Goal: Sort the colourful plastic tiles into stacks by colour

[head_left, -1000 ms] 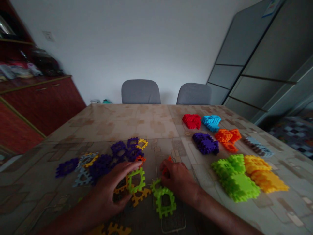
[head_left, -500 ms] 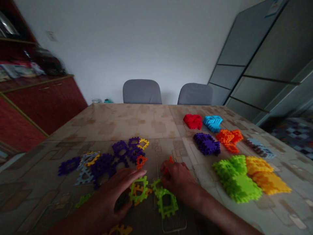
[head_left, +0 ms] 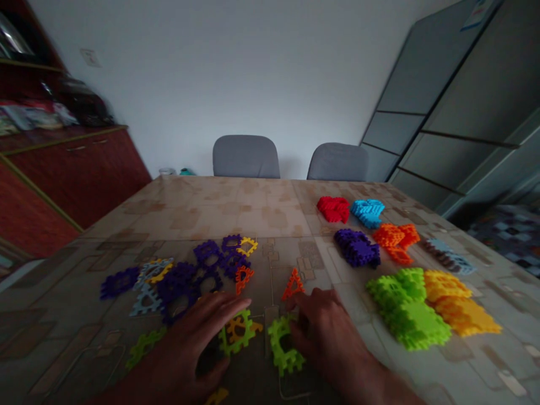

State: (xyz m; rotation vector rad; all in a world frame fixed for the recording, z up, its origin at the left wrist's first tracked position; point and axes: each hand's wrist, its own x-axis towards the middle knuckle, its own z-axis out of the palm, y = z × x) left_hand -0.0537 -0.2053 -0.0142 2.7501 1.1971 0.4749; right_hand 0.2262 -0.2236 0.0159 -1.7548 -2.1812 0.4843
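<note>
My left hand [head_left: 202,332] is open, fingers stretched and thumb apart, beside a lime-green toothed building piece [head_left: 228,344] with a yellow one [head_left: 239,327] overlapping it. Whether its fingertips touch them is hard to tell. My right hand [head_left: 323,323] has curled fingers gripping the right side of a lime-green toothed square piece [head_left: 276,337] on the table. Its fingertips are partly hidden. Just beyond them lies an orange triangle piece [head_left: 293,284]. Another orange piece [head_left: 242,277] lies farther left, next to loose purple pieces [head_left: 206,254].
Stacked pieces sorted by colour stand at right: red [head_left: 333,209], light blue [head_left: 368,212], purple [head_left: 358,247], orange [head_left: 394,241], grey [head_left: 449,254], green [head_left: 407,315] and yellow [head_left: 464,309]. Loose grey pieces [head_left: 147,301] lie left. Two grey chairs [head_left: 246,156] stand behind the table [head_left: 236,202].
My right hand has let go of the orange triangle and drawn back slightly to the green piece. That green piece has shifted; my left hand has barely moved.
</note>
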